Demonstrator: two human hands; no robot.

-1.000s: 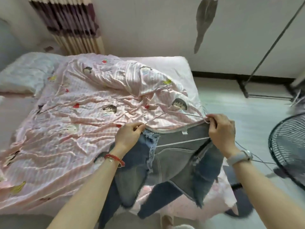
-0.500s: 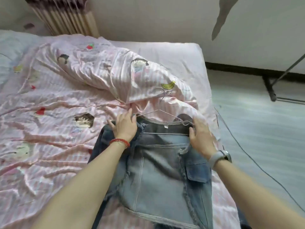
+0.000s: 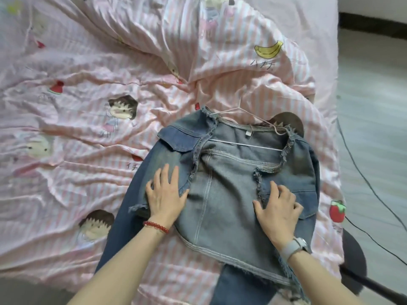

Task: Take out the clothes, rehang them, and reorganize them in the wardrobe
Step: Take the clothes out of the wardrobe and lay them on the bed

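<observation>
jacket: denim jacket (image 3: pixel 231 179) lies open and face-up on the bed, near-right part of the quilt, frayed edges, inside lining showing, collar at the far end
hanger: thin white wire hanger (image 3: pixel 244 145) sits inside the jacket shoulders, bar visible across the lining, neck of the hanger sticks out past the collar onto the quilt; hook end hard to make out
left hand: left hand (image 3: pixel 166 192) flat on the left front panel, fingers straight and spread, pressing the denim; red bead bracelet (image 3: pixel 156 226) on the wrist
right hand: right hand (image 3: pixel 278 209) on the right front panel near the chest pocket, fingers bent and splayed on the cloth, cannot tell if it pinches any fabric; grey watch (image 3: pixel 294 247) on the wrist
sleeves: left sleeve runs near-left off the bed edge, other sleeve hangs at the near edge
bedding: pink striped quilt (image 3: pixel 88 119) with cartoon prints, rumpled, bunched up at the far side
floor: right of the bed, black cable (image 3: pixel 370 190) trailing across it
</observation>
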